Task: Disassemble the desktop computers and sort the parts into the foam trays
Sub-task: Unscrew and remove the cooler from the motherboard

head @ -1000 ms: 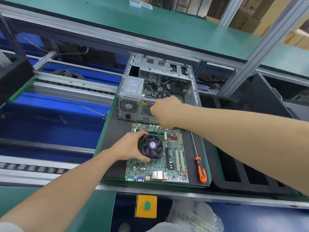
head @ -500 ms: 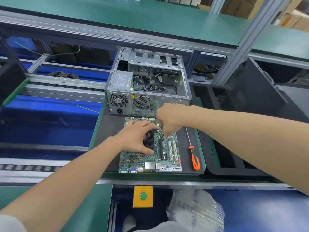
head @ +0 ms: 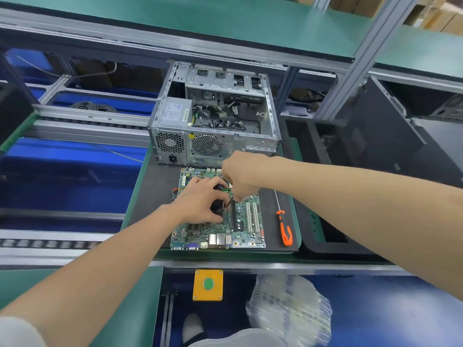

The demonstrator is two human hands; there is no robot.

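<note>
A green motherboard (head: 240, 234) lies flat on the dark mat (head: 152, 196) in front of the open silver computer case (head: 215, 121). My left hand (head: 200, 204) lies over the black CPU cooler fan (head: 217, 206) on the board, fingers curled round it. My right hand (head: 240, 174) hovers just right of the fan with fingers curled down onto the board; a thin black wire runs under its fingertips, and what it pinches is hidden. The case holds a power supply (head: 175, 113) and loose cables.
An orange-handled screwdriver (head: 284, 226) lies on the mat to the right of the board. A black foam tray (head: 325, 246) stands further right, a dark panel behind it. A yellow box with a green button (head: 208, 284) sits below the bench edge. Blue conveyor lanes run at the left.
My right hand left the case's rear edge and came down onto the motherboard beside the fan. My left hand slid from the fan's left side to cover it.
</note>
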